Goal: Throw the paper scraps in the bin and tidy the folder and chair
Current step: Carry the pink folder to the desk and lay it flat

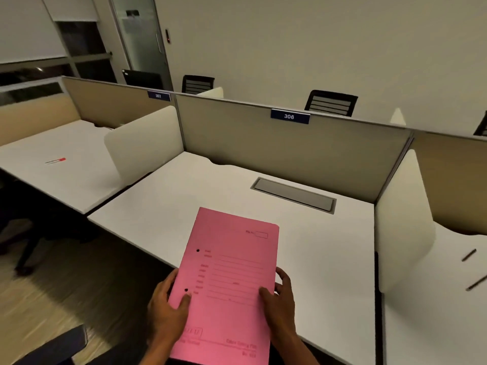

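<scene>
Holding a pink folder (232,280) by its two long edges, both hands work over the near edge of a white desk (329,259). The left hand (164,309) grips the folder's left edge: its thumb lies on the front cover just below the lower of two punched holes, and its fingers curl behind the cover. The right hand (280,301) grips the right edge in the same way, thumb flat on the cover and fingers wrapped around the edge. Both hands are closed on the folder.

The folder is shut, with the printed front cover facing up and its lines of text readable from the person's side. Its far end extends over the desk surface; its near end overhangs the desk edge toward the person. Whether the far end touches the desk cannot be told.

The desk is one bay in a row, closed at the back by a grey partition (290,156) that carries a blue number plate (290,116) reading 306. White side screens (147,138) stand at either side of the bay. A grey cable hatch (293,194) is set flush into the desk, well beyond the folder.

On the neighbouring desk to the left lies a red pen (56,161). A dark chair (56,343) shows partly at the lower left corner, near the left forearm.
</scene>
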